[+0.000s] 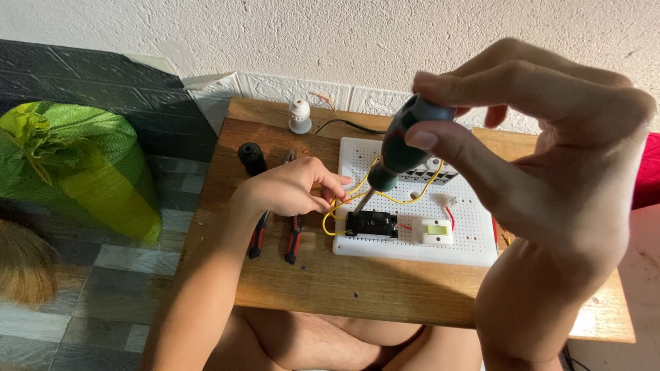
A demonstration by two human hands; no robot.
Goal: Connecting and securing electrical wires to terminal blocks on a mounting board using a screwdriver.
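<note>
My right hand [543, 130] grips the dark green handle of a screwdriver [399, 148], whose tip points down at a black component [372, 224] on a white perforated board [467, 240]. My left hand [292, 187] rests at the board's left edge, fingers pinching a yellow wire [330, 218] that loops to the black component. A white switch with a green rocker [437, 232] sits to the right of the black part, with a red wire beside it.
Pliers with red-and-black handles [292, 237] lie on the small wooden table [330, 288] under my left wrist. A black lamp socket [251, 158] and a white one [300, 117] stand at the back. A green sack [82, 165] lies on the floor at left.
</note>
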